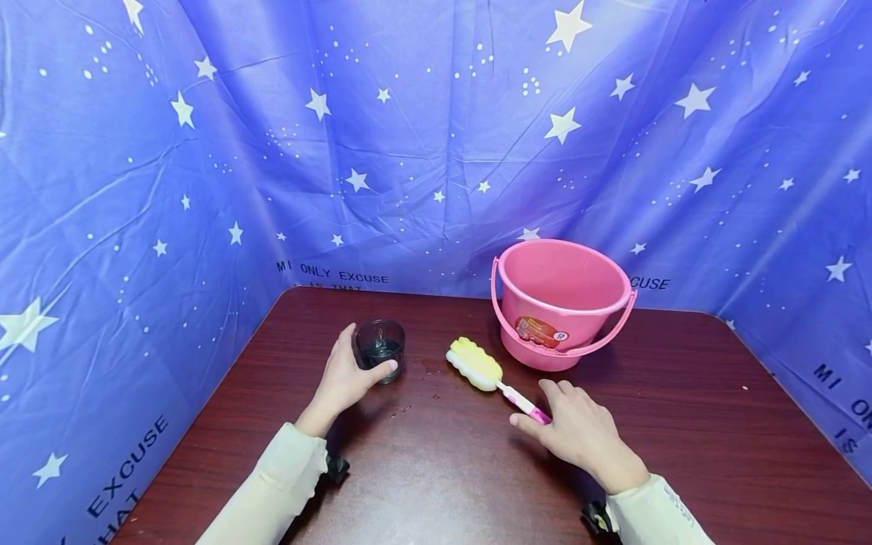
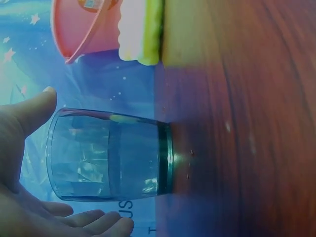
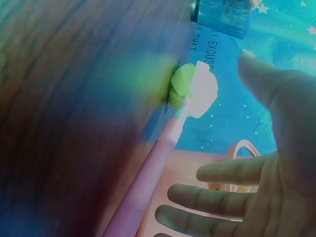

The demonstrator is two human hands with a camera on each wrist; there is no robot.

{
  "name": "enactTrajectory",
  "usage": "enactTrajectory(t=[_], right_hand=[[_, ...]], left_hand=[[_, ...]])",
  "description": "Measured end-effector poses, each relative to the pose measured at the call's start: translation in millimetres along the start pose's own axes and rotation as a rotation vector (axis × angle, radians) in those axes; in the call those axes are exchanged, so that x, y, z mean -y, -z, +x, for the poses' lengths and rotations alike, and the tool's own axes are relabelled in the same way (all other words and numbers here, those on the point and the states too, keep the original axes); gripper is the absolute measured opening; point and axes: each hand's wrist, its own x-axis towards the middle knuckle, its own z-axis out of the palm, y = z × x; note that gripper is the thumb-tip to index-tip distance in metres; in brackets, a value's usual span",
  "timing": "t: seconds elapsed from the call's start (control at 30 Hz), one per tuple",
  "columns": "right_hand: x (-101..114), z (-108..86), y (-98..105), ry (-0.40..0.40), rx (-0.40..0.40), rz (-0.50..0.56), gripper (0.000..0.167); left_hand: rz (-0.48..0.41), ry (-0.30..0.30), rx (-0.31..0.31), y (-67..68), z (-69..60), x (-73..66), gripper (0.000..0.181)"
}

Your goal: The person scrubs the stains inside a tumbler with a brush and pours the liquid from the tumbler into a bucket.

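Observation:
A dark, see-through drinking glass (image 1: 381, 350) stands upright on the table. My left hand (image 1: 347, 376) is beside it, thumb and fingers spread around the glass; in the left wrist view a gap shows between the thumb and the glass (image 2: 108, 155). What looks like liquid fills its lower part. A sponge cup brush (image 1: 475, 366) with a yellow and white head lies right of the glass, its pink and white handle pointing toward me. Over the handle end hovers my right hand (image 1: 579, 424), fingers extended; the right wrist view shows the handle (image 3: 148, 182) apart from the fingers.
Behind the brush stands a pink bucket (image 1: 565, 318) with its handle lowered at the front. Small drops (image 1: 400, 412) dot the dark wooden table (image 1: 436, 477) near the glass. A blue star-patterned cloth (image 1: 422, 136) hangs around the table's back and sides.

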Motion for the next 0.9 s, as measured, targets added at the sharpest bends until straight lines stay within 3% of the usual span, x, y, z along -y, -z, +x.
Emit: enactTrajectory(t=[0.17, 0.33, 0.47, 0.7, 0.9], right_hand=[[-2, -0.4, 0, 0.001, 0.007, 0.006, 0.065], [-1, -1.0, 0, 0.004, 0.017, 0.015, 0.053], [0, -0.6, 0, 0.008, 0.020, 0.019, 0.048], [2, 2.9, -2, 0.004, 0.053, 0.037, 0.044], [2, 8.1, -3, -0.030, 0.131, 0.048, 0.041]], left_hand=[[-0.054, 0.045, 0.012, -1.5, 2.9, 3.0, 0.100], [-0.069, 0.052, -0.005, -4.7, 2.9, 3.7, 0.095], [-0.134, 0.056, -0.029, -7.6, 1.3, 2.7, 0.088], [-0.097, 0.056, -0.080, -12.5, 3.7, 3.3, 0.083], [-0.127, 0.110, -0.065, -15.6, 9.8, 0.8, 0.086]])
